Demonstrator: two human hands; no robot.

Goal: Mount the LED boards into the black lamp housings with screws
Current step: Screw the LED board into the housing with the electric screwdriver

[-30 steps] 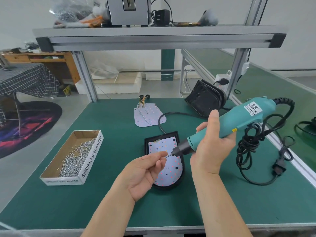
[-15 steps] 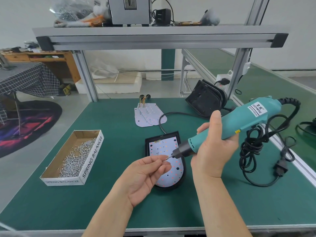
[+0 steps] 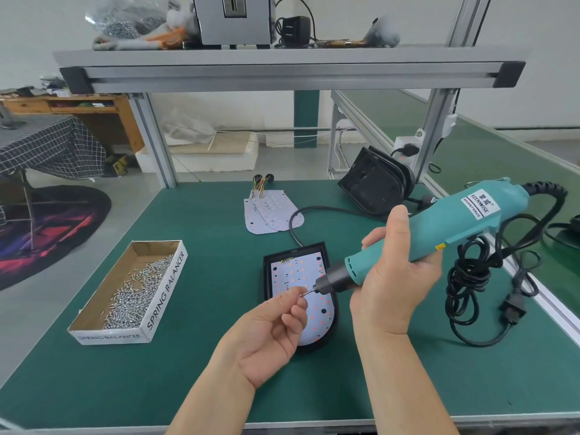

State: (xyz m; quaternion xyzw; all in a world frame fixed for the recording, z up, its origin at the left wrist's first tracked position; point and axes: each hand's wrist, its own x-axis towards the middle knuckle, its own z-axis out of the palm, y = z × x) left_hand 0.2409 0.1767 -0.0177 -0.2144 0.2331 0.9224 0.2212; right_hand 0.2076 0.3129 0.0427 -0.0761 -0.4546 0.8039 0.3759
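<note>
The right hand (image 3: 392,277) is wrapped firmly round the front of a teal screwdriver (image 3: 455,224), thumb up along the body. The tool slants down to the left, so its bit (image 3: 309,290) points at the left hand (image 3: 270,334). That hand is palm up, and its thumb and forefinger are pinched narrowly on a small screw (image 3: 303,294) held right at the tip of the bit; the screw is too small to make out further.

Both hands hover above a black lamp housing (image 3: 267,277) that lies flat on the green table (image 3: 219,387). A white LED board (image 3: 295,271) sits inside it, directly under the bit and the pinched fingers and apart from them.

To the left, well apart, an open cardboard box (image 3: 163,296) holds loose screws (image 3: 138,290). Farther back lie spare boards (image 3: 270,211) with coloured wires. More black housings (image 3: 373,186) lean by the frame post at the back right. A coiled black cord (image 3: 470,277) lies to the right of the right hand.
</note>
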